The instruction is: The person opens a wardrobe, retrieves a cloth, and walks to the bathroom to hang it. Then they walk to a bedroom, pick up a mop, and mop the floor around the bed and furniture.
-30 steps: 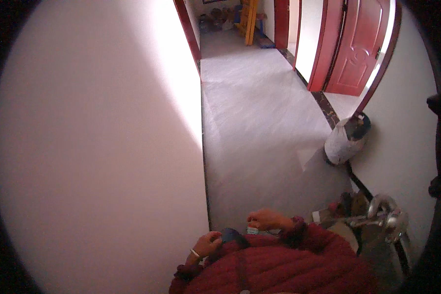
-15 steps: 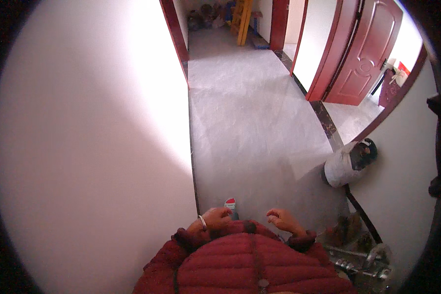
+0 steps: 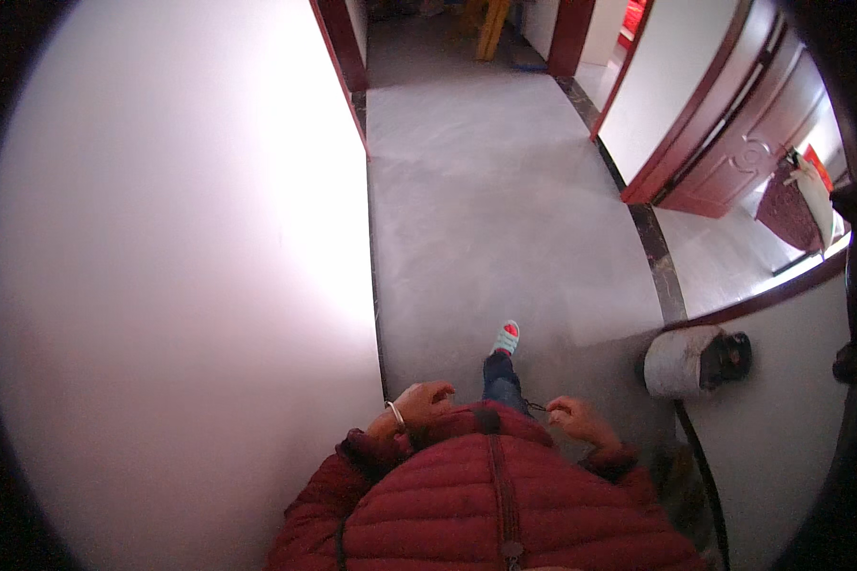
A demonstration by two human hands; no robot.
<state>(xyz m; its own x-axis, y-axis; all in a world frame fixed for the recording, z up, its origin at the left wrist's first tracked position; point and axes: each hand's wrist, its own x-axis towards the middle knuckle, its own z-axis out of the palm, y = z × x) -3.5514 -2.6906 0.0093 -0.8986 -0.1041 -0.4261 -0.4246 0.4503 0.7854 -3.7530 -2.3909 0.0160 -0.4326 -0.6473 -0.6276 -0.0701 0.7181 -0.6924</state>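
My left hand, with a thin bangle on the wrist, lies curled against the hem of my red quilted jacket. My right hand is curled too, at the jacket's right edge. A thin dark cord runs beside its fingertips; whether they pinch it is unclear. Between the hands my leg in blue jeans reaches forward, ending in a teal and red slipper on the grey floor.
A plain white wall fills the left side. The grey corridor runs ahead to a yellow wooden frame. Red-brown doors line the right. A white sack with a dark top leans against the right wall.
The view has swung and moved forward along the corridor. A dark object my left hand held a second ago is no longer seen. Both hands dropped to the jacket hem and my foot stepped ahead.
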